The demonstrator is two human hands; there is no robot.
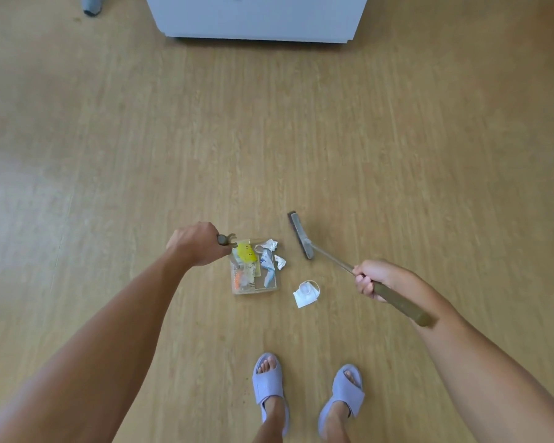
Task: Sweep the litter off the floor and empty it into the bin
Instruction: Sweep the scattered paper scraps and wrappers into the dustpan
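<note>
Left hand clenched on dustpan handle | clear dustpan holds wrappers | right hand fisted around broom | face mask beside the pan

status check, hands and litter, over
Left hand gripping dustpan handle, right hand gripping broom. Most litter in the dustpan; white mask on the floor beside it. Nothing blocking the broom.

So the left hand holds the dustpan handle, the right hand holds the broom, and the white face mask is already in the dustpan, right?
Not quite. In the head view the white face mask lies on the floor beside the dustpan, not in it. The left hand does hold its handle and the right hand the broom.
</note>
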